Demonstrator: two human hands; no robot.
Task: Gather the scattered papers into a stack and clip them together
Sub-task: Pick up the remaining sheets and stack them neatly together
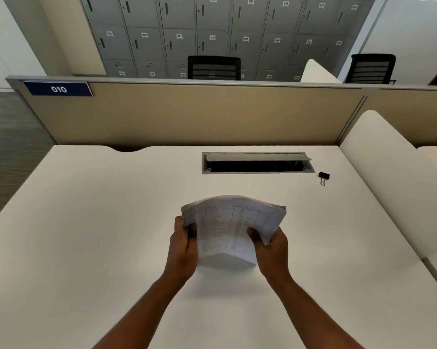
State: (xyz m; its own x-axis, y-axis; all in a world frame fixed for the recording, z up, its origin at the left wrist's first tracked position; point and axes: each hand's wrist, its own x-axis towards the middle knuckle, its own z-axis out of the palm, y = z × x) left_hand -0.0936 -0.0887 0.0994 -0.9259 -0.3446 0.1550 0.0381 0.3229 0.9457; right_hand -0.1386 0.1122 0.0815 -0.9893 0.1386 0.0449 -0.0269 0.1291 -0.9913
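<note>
A stack of printed papers (pixel 227 225) is held above the white desk (pixel 99 222), bowed upward in the middle, its far edges fanned slightly. My left hand (pixel 183 244) grips the stack's left edge, thumb on top. My right hand (pixel 271 248) grips the right side, thumb on the top sheet. A black binder clip (pixel 323 177) lies on the desk at the far right, well apart from both hands.
An open cable tray (pixel 257 163) is set in the desk beyond the papers. A beige partition (pixel 187 114) with a blue "010" sign closes the far edge. A white divider (pixel 388 177) borders the right side. Chairs and lockers stand behind.
</note>
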